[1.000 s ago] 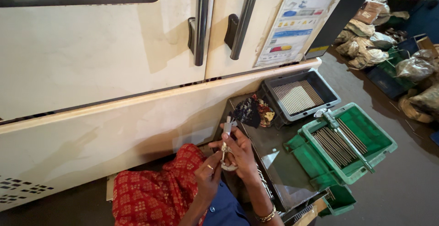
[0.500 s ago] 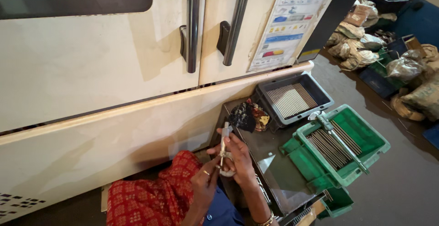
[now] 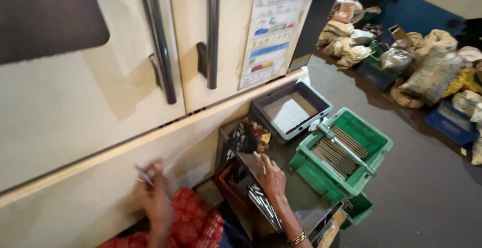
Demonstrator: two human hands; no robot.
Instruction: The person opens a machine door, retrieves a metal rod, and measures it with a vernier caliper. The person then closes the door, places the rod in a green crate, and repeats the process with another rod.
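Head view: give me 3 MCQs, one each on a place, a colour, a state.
1. Where is the grey tray relative to the green crate?
A. stacked inside it
B. beside it, nearer the cream cabinet
C. on top of it

2. What colour is the cloth at the bottom of the view?
A. red patterned
B. blue
C. white

3. What is the state of the hands?
A. clasped together
B. both resting in the crate
C. apart

Key: 1 B, it sits against the cabinet base. 2 A, red with pattern. 3 C, the left hand is blurred with a thin piece, the right hand is over the rods.

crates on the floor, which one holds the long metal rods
The big green crate right of the right hand, its rods in rows under a metal bar. The grey crate behind it holds only a pale sheet.
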